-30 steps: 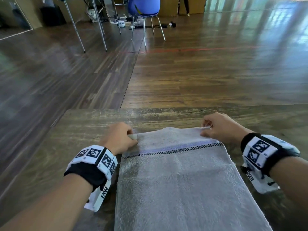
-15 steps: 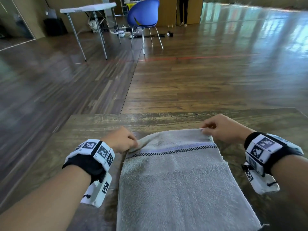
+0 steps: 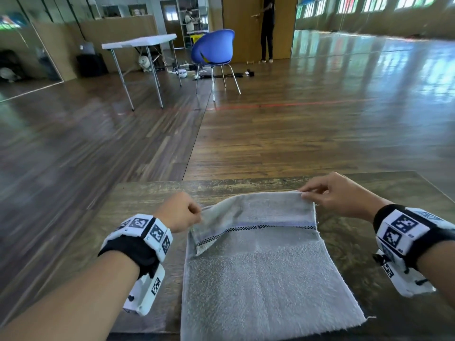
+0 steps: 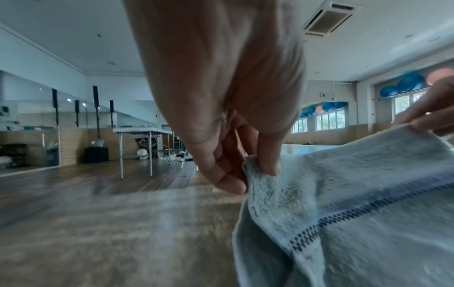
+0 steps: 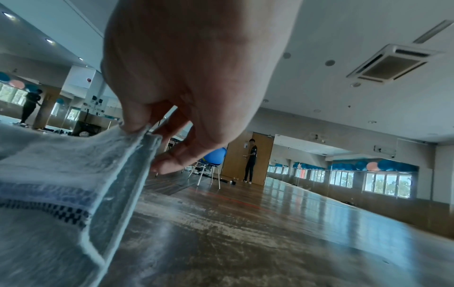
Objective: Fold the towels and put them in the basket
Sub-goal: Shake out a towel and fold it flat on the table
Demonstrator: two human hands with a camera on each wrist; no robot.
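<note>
While the grey towel lay along the tabletop's near edge, its far end was raised: left hand pinched the far-left corner, right hand pinched the far-right corner.

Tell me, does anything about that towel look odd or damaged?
Slightly. The grey towel's near right corner hangs frayed over the table edge, with loose threads. The lifted far edge sits lower at the left hand than at the right hand.

Pale grey towel with a black-and-white checked stripe; blue chair behind.
</note>
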